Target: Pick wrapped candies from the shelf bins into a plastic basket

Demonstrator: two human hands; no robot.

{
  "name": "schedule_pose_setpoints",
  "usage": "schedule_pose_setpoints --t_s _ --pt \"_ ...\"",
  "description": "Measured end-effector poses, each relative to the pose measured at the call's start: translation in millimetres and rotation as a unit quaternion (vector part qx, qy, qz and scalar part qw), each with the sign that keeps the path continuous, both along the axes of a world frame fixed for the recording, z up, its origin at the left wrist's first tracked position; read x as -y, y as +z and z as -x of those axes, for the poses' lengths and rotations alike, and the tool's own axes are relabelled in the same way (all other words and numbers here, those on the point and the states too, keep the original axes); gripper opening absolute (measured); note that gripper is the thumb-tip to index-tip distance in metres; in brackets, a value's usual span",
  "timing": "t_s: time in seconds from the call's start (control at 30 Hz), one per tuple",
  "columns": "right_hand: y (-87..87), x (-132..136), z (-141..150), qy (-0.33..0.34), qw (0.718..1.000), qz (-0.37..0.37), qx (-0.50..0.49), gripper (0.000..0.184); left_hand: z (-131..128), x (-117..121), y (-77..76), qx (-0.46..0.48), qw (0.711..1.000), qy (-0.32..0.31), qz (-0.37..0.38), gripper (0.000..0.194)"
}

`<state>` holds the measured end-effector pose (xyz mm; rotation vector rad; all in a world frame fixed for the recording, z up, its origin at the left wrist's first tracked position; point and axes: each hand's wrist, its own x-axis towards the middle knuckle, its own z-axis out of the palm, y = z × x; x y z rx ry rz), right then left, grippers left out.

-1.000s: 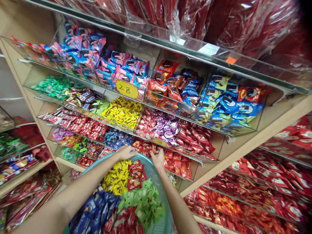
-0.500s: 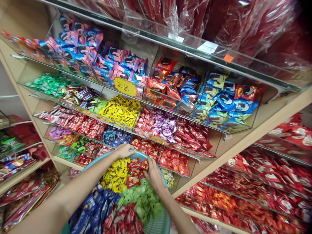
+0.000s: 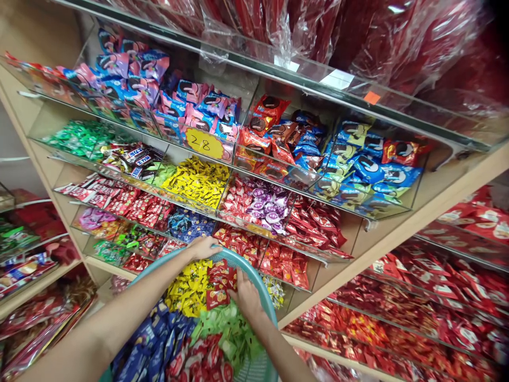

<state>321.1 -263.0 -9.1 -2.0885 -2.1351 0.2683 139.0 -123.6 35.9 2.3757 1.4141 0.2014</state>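
My left hand has its fingers closed over the far rim of a turquoise plastic basket. Inside the basket, my right hand is beside some dark red candy packets, thumb and forefinger apart. Yellow wrapped candies lie to the left of those packets. Nearer to me are green wrapped candies, blue wrapped candies and red-and-white wrapped candies. My forearms cover parts of the basket's sides.
Ahead stands a tiered wooden rack with clear-fronted bins of candy and a yellow "28" tag. Red packets fill a low bin just beyond the basket. More red candy shelves stand at right; plastic-wrapped red goods lie overhead.
My right hand has drawn back from the low bin of red packets, over the rim, and down into the basket, carrying red packets. My left hand stays on the rim.
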Motion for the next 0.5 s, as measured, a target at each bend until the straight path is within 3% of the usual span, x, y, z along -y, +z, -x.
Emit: schedule_pose_setpoints --t_s 0.33,0.5 --pt "9.9 4 -1 -0.012 1.0 0.009 0.001 0.076 -1 2 1.0 0.002 1.0 0.003 -0.001 0.044" --pt "29.9 -4 -6 -0.01 0.995 -0.078 -0.057 0.063 0 0 -2.8 0.004 1.0 -0.004 -0.007 0.045"
